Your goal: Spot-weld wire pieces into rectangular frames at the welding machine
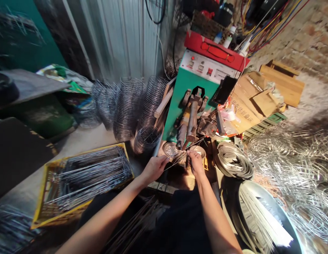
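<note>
My left hand (156, 168) is closed in a pinch on thin metal wires (176, 161) that slant up to the right. My right hand (196, 163) is closed too, its fingertips near the lower electrode of a green spot welder (174, 102). What the right fingers hold is too small to tell for sure. The welder's thick metal arm (192, 121) reaches down to just above both hands. A round dish of small metal pieces (171, 150) stands beside the left fingertips, and a second bowl (202, 151) lies behind the right hand. Loose wire rods (134, 225) rest across my lap.
To the left is a yellow crate (43, 192) full of metal rods. Stacks of wire rings (129, 109) stand behind it. At right lie a coil of flat strip (234, 160), a pale blue basin (290, 225) with rods, tangled wire rings (293, 162) and a cardboard box (249, 102).
</note>
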Tool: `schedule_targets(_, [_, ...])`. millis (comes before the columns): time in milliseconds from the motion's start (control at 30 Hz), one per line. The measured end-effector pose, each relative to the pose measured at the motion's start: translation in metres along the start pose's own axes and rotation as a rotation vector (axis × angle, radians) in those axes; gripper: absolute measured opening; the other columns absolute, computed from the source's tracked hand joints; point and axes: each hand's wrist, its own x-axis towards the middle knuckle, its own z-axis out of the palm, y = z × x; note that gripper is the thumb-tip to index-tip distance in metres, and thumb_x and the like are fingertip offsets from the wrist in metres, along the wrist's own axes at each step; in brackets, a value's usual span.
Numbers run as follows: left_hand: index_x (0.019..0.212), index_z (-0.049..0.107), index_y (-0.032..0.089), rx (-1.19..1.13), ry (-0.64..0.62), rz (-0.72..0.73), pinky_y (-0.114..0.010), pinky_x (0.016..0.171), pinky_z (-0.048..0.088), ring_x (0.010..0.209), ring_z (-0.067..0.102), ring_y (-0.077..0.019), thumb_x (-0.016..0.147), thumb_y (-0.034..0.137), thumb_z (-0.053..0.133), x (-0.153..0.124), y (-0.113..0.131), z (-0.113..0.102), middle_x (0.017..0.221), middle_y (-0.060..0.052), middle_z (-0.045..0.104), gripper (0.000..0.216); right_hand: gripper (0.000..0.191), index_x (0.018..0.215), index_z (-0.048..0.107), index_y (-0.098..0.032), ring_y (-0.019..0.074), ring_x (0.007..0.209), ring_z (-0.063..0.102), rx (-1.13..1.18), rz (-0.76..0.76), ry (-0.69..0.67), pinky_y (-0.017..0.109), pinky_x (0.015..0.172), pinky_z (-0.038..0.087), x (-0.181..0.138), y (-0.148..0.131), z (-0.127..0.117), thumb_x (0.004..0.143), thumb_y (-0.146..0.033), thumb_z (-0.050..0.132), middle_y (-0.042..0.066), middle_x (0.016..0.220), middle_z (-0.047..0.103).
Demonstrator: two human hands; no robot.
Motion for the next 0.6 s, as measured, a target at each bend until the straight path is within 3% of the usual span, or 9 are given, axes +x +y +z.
schedule_targets(167, [0.074, 0.061, 0.015, 0.028, -0.007, 0.021, -0.023, 0.056, 0.03, 0.052, 0.042, -0.0105, 0.097, 0.034, 0.043, 0.005, -0.007, -0.003, 0.057, 0.001, 0.05, 0.035, 0.045, 0.061, 0.041, -0.023, 0.005, 0.038, 0.025, -0.018, -0.014, 0.007, 0.02, 0.038, 0.02, -0.002, 0.002, 0.001, 0.072, -0.051, 0.074, -0.011, 0.045, 0.033])
schedule_targets(267, [0.073, 0.061, 0.014, 0.004, -0.027, 0.011, -0.022, 0.054, 0.029, 0.052, 0.041, -0.0096, 0.098, 0.034, 0.044, 0.004, -0.01, -0.004, 0.058, 0.003, 0.049, 0.035, 0.04, 0.068, 0.052, -0.02, 0.0058, 0.042, 0.026, -0.106, -0.029, -0.008, 0.02, 0.043, 0.022, -0.015, 0.002, -0.009, 0.08, -0.054, 0.068, -0.01, 0.047, 0.038])
schedule_targets(433, [0.07, 0.059, 0.014, 0.043, -0.038, 0.022, -0.021, 0.052, 0.028, 0.05, 0.037, -0.0084, 0.098, 0.031, 0.044, 0.005, -0.01, -0.008, 0.054, 0.004, 0.044, 0.036, 0.042, 0.069, 0.055, -0.018, 0.0086, 0.049, 0.036, -0.482, -0.052, -0.061, 0.021, 0.05, 0.029, -0.071, 0.0, -0.06, 0.087, -0.056, 0.061, -0.006, 0.054, 0.044])
schedule_targets(600, [0.078, 0.062, 0.014, 0.157, -0.026, 0.115, -0.021, 0.054, 0.034, 0.053, 0.047, -0.0105, 0.1, 0.026, 0.04, 0.009, -0.004, -0.004, 0.06, 0.001, 0.054, 0.034, 0.045, 0.076, 0.063, -0.017, 0.0175, 0.068, 0.057, -0.869, -0.123, 0.159, 0.025, 0.065, 0.043, -0.145, 0.013, -0.11, 0.091, -0.058, 0.052, 0.001, 0.069, 0.062])
